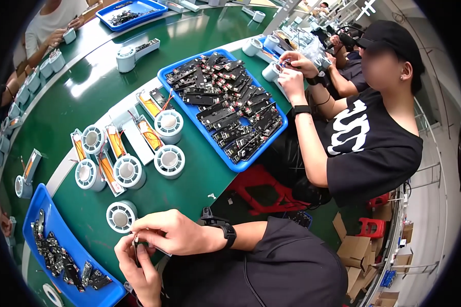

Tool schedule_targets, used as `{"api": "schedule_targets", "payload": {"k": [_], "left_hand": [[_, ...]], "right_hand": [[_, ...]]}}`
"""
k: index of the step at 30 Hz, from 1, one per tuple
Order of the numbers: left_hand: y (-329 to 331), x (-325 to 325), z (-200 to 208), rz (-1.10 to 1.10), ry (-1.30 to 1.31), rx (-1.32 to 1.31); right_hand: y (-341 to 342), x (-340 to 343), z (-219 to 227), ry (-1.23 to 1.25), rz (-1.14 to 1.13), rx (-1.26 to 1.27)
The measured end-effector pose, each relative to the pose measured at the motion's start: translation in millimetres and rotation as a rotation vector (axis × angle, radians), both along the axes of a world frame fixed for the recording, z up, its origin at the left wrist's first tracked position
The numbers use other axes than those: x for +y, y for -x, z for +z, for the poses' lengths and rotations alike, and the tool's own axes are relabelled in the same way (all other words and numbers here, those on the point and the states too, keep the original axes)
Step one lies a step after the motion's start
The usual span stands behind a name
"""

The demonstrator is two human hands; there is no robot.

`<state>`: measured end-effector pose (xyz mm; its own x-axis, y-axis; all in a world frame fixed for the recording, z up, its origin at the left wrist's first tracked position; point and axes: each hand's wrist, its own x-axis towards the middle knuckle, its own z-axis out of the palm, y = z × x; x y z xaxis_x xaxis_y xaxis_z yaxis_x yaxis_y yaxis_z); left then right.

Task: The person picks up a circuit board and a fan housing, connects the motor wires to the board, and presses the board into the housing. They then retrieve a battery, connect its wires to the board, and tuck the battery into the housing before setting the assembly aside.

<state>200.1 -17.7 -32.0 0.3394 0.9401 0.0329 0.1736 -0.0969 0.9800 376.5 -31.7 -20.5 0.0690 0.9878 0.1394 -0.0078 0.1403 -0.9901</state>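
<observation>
My left hand (138, 268) and my right hand (171, 233) meet low in the view, fingertips pinched together. Between them is a small dark part (136, 246) with a pale tip; its kind is too small to make out. Just beyond my fingers sits a light blue fan head (121, 217) with a round slotted front and silver centre. My right hand partly covers its lower edge. Farther off, several similar handheld fans (128, 172) lie grouped, their handles open with orange-wrapped cells and red wires showing.
A blue tray (236, 166) of black circuit boards (230, 102) stands ahead; another blue tray (41, 197) with boards is at left. A tape roll (51, 295) lies near it. At right, a co-worker (374, 138) handles a pale blue fan part. A curved rail (69, 163) crosses the green table.
</observation>
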Motion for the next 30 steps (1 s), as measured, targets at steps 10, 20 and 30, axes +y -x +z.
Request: {"api": "schedule_targets", "payload": {"k": [10, 20, 30], "left_hand": [[4.0, -3.1, 15.4, -0.047, 0.015, 0.049], [20.9, 4.6, 35.8, -0.142, -0.158, 0.398], [16.6, -8.6, 23.5, -0.011, -0.209, 0.239]], "right_hand": [[-4.0, -3.5, -4.2, 0.006, 0.167, 0.211], [-7.5, -2.2, -2.9, -0.038, 0.214, 0.142], [0.0, 0.8, -8.7, -0.172, 0.080, -0.065]]}}
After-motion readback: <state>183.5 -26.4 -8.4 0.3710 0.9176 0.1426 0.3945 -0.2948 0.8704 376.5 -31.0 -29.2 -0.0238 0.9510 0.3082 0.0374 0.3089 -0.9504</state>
